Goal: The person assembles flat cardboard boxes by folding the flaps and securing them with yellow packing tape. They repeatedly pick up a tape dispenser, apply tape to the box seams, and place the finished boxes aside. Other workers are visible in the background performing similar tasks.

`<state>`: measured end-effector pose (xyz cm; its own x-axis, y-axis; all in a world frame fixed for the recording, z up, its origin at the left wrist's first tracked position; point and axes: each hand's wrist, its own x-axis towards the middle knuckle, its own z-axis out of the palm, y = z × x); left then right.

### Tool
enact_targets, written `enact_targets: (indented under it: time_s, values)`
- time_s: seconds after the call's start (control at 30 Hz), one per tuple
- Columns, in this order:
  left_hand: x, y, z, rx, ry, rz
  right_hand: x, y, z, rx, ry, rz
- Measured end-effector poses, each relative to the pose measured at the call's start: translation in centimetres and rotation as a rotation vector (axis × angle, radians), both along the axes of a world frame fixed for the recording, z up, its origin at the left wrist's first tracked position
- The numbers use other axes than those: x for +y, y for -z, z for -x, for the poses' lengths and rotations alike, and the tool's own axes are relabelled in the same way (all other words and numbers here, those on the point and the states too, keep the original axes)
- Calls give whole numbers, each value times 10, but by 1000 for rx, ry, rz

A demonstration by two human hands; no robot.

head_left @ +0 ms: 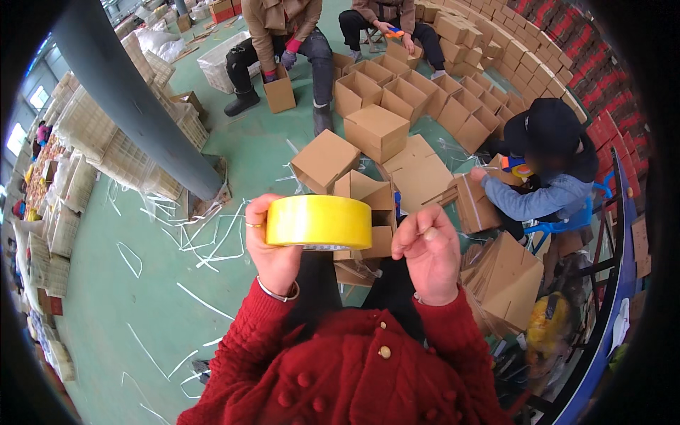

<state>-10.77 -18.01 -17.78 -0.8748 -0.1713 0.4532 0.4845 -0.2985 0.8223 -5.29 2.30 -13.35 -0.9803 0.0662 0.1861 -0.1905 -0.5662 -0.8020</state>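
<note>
My left hand grips a wide roll of yellow packing tape by its left side and holds it up in front of my body. To the right of the roll, apart from it, is my right hand, raised with its fingers curled and the thumb against them. Whether anything thin is pinched there is too small to make out. Behind and below the roll stands an open cardboard box, partly hidden by the tape. Another cardboard box with its top closed lies just beyond.
Flattened cartons are stacked at my right. A co-worker on a blue stool handles a box there. Two more people sit ahead, among rows of open boxes. A grey pillar rises at left; white straps litter the green floor.
</note>
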Motion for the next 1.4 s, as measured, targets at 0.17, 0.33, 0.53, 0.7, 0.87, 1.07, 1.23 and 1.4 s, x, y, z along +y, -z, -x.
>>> enact_targets:
  time_s: [0.17, 0.33, 0.53, 0.7, 0.87, 1.07, 1.23, 1.4]
  values:
    - [-10, 3, 8, -44, -4, -134, 7, 1, 2, 37, 46, -137]
    - [-12, 8, 9, -40, -12, -162, 4, -2, 4, 133, -87, -245]
    - [-9, 14, 15, 139, -141, 51, -13, -10, 9, 38, -116, -625]
    - [-14, 7, 11, 315, -245, 306, -22, -2, 20, -34, -140, -664]
    - [-18, -3, 6, 391, -263, 431, -15, 3, 20, -118, -349, -453]
    - [-17, -6, 4, 356, -219, 359, -13, 5, 16, -168, -401, -365]
    - [-17, -4, 3, 334, -206, 327, -13, 9, 15, -187, -433, -307]
    - [-16, 1, 5, 279, -151, 246, -13, 10, 13, -207, -448, -227]
